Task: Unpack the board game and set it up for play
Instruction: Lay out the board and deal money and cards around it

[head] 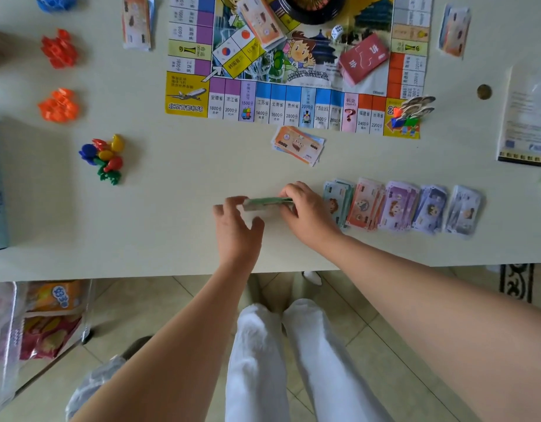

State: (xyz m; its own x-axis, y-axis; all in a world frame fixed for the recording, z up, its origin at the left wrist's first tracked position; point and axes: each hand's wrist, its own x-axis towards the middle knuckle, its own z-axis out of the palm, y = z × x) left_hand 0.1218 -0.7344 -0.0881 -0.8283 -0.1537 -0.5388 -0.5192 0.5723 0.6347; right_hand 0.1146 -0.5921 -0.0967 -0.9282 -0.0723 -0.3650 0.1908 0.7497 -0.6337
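The green stack of notes [267, 203] is in the middle of the frame, low over the desk [159, 226]; we cannot tell whether it touches. Both our hands hold it. The left grip [237, 226] is pinched on its left end between thumb and fingers, and the right grip [305, 211] is closed round its right end. We judge that we are squaring its edges so it goes down as a tidy pile.

Just to its right runs the row of sorted note piles [398, 208], one colour each, neighbours overlapping. The green stack looks meant for that row's left end, keeping the bank in order.

Above it, a small pile of notes [298, 144] lies just below the board [263, 105], probably a player's share. On the board's lower right corner the pawns [411, 114] cluster together. The red card deck [363, 59] and the die [337, 32] rest in the board's centre.

At the left of the frame the plastic pieces [59, 105] lie in separate heaps, well apart from the board.
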